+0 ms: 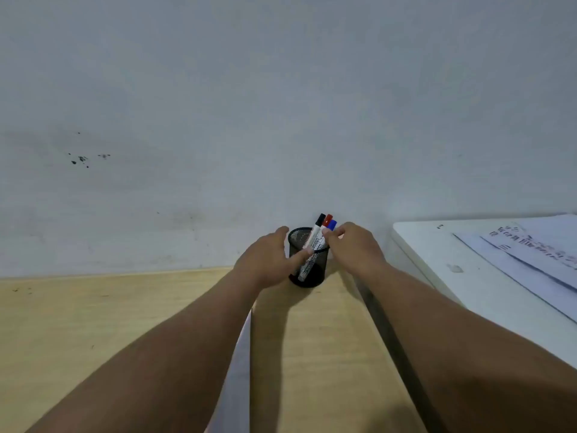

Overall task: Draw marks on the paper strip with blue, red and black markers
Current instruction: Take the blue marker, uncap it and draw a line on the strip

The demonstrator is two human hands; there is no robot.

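Reaching in from both sides, two bare arms meet at a black mesh pen cup (307,270) standing on the wooden desk (93,323) right against the wall (281,104). Left hand (268,260) is wrapped loosely round the cup's left side, thumb across the front mesh, fingers curled behind the rim. Right hand (352,245) is up at the top of the cup, fingertips (327,234) pinched in on the marker barrels; exactly which barrel they grip I cannot tell. Three markers stand tilted in the cup, caps up: black marker (320,220), red marker (327,220) beside it, blue marker (332,225) nearest the right hand. A pale paper strip (239,370) runs along the desk between the forearms, partly covered by the left arm. Off to the right, printed sheets (530,254) lie on a white table (437,245).
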